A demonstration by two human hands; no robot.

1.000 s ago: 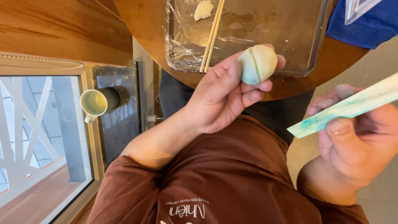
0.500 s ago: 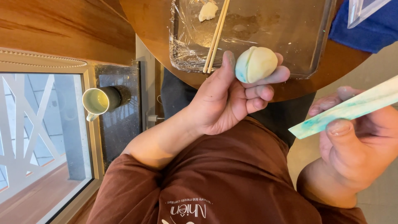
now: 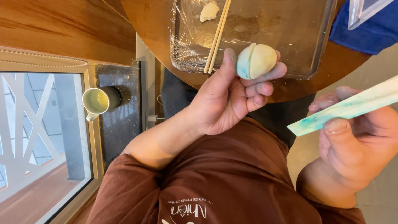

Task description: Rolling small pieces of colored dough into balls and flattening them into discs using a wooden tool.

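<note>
Pale dough ball [image 3: 257, 61], egg-shaped, cream-yellow with a blue-green tint along one side and a pressed groove running down it. Held above the desk [image 3: 157, 33] edge, just in front of the tray, pinched between thumb and curled fingers [image 3: 265, 89] of the left hand [image 3: 226, 99]. Fingertips dusted with a faint greenish smear.

Off to the right, right hand [image 3: 356, 145] clenched around a flat white paddle-like tool [image 3: 352, 107], stained blue-green toward its pointed tip, angled toward the ball but well apart from it.

Beyond the ball, a rectangular metal tray [image 3: 323, 37] lined with crinkled clear film, resting on the round wooden desk. Inside: a small lump of pale dough [image 3: 208, 11] near the far corner and a pair of wooden chopsticks [image 3: 217, 35] lying diagonally over the rim. Blue cloth [image 3: 369, 31] at the right of the tray, with a clear plastic piece [image 3: 365, 8] over it.

Lower left, a pale green cup [image 3: 99, 101] on a dark stone ledge [image 3: 120, 124] beside a window. Brown shirt [image 3: 224, 182] filling the foreground.
</note>
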